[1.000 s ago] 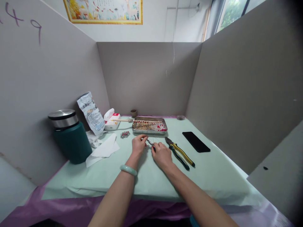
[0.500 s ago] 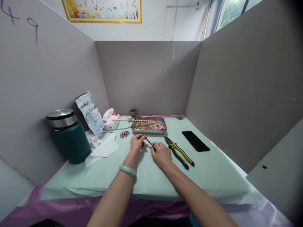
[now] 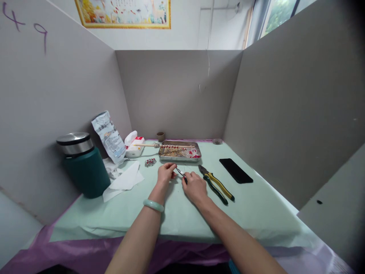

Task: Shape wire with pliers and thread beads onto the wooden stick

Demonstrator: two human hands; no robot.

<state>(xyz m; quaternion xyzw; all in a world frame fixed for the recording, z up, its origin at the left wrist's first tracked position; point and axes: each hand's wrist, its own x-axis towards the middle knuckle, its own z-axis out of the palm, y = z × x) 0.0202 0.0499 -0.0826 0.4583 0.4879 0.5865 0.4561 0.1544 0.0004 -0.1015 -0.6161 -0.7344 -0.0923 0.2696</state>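
Note:
My left hand (image 3: pixel 165 173), with a pale green bangle (image 3: pixel 153 205) on its wrist, is closed in a pinch at the middle of the table. What its fingertips hold is too small to make out. My right hand (image 3: pixel 195 188) grips small pliers (image 3: pixel 180 173) by the dark handles. Their silvery jaws point up and left, with the tips at my left fingertips. Just beyond my hands stands a metal tray (image 3: pixel 179 160) of gold, clear and red beads. A stick (image 3: pixel 148 145) strung with red beads lies across it. Left of the tray is a small beaded piece (image 3: pixel 150 162).
Larger pliers (image 3: pixel 216 184) with green and yellow handles lie right of my right hand, and a black phone (image 3: pixel 236 171) beyond them. On the left are a green flask (image 3: pixel 85 171), a pouch (image 3: pixel 110 137), tissues (image 3: pixel 135 148) and white paper (image 3: pixel 125 180). Grey partitions (image 3: pixel 179 95) enclose the table.
The small pliers' jaws look slightly farther apart than before. Both hands stay in nearly the same place, and the view has shifted very slightly.

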